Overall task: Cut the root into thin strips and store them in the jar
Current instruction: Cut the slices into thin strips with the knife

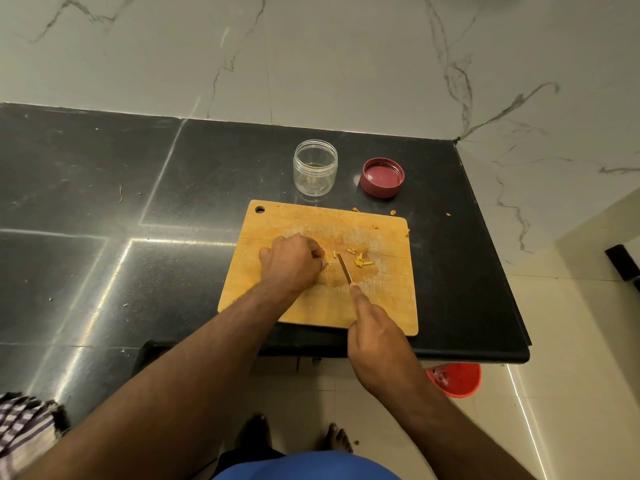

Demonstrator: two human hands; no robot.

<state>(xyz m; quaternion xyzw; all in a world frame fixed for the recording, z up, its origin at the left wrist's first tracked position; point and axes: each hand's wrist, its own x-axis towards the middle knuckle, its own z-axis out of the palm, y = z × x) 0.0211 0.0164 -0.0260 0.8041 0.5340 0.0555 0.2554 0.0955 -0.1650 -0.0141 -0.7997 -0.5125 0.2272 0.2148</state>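
Note:
A wooden cutting board lies on the black counter. My left hand rests on the board with its fingers curled over a small piece of yellow root, mostly hidden under the fingertips. My right hand grips a knife whose thin blade touches the board just right of the left fingertips. Several cut yellow strips lie to the right of the blade. A clear jar stands without a lid behind the board, apparently with nothing in it.
A dark red lid lies upside down to the right of the jar. A few root scraps dot the counter near the board's far edge. The counter ends right of the board; a red bucket sits on the floor below. A checked cloth lies bottom left.

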